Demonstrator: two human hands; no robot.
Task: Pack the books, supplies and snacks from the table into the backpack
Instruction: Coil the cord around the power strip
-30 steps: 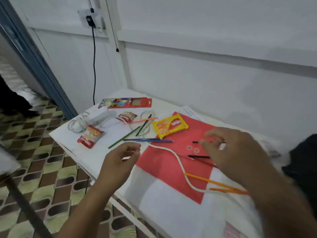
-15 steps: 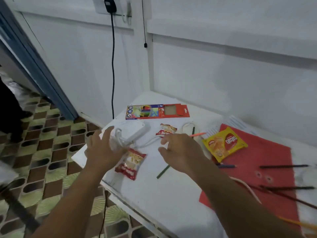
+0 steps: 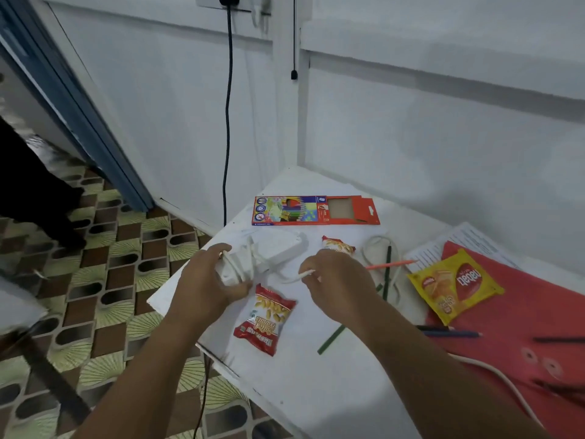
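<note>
Second peanut packet (image 3: 338, 246) half behind right hand (image 3: 340, 282)

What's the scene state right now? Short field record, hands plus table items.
left hand: grips white charger block with cord wound round it
right hand: pinches white cable end
peanut packet: flat on white table, between the hands
second small snack: behind right hand
yellow snack pack: on red book
pencil box: far edge, flap open
loose pencils: scattered
backpack: not in view
</note>
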